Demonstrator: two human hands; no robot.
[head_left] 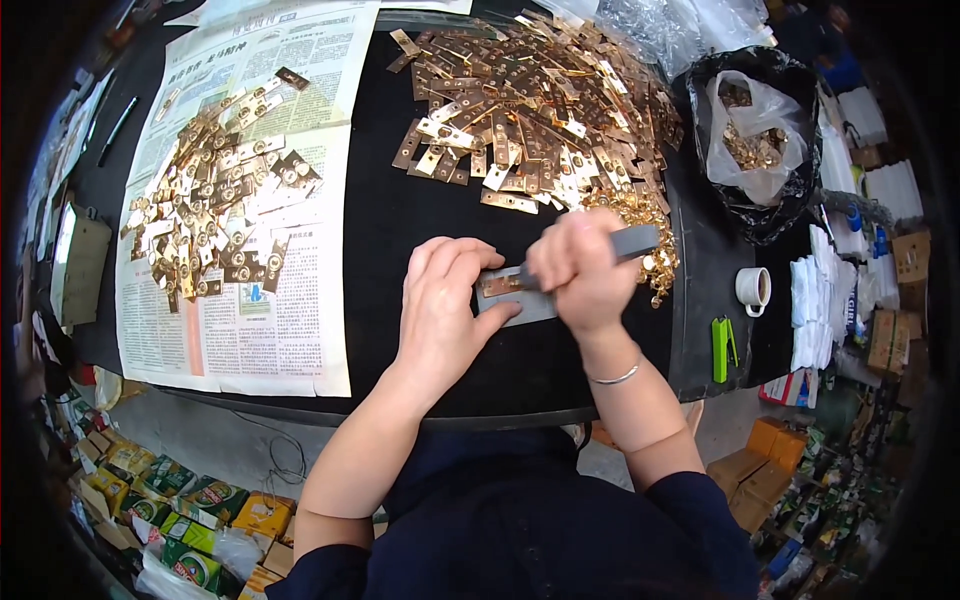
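Observation:
A small brass strip (497,286) with holes lies on a flat grey metal block (532,306) at the near middle of the black table. My left hand (445,300) grips the block's left end, thumb on the near side and fingers on the far side. Wrapped in a fist, my right hand (588,268) holds a grey flat bar (636,241) tilted over the block's right part. Its lower end is partly hidden by my fingers. Just beyond my right hand lie small round gold-coloured pieces (655,265), beside a large heap of brass strips (530,110).
On the left, a newspaper (310,345) bears a pile of brass strips fitted with round pieces (215,190). To the right stand a black-lined bag (705,190) of brass parts, a white cup (752,288) and a green stapler (720,350). Cartons (755,490) crowd the floor.

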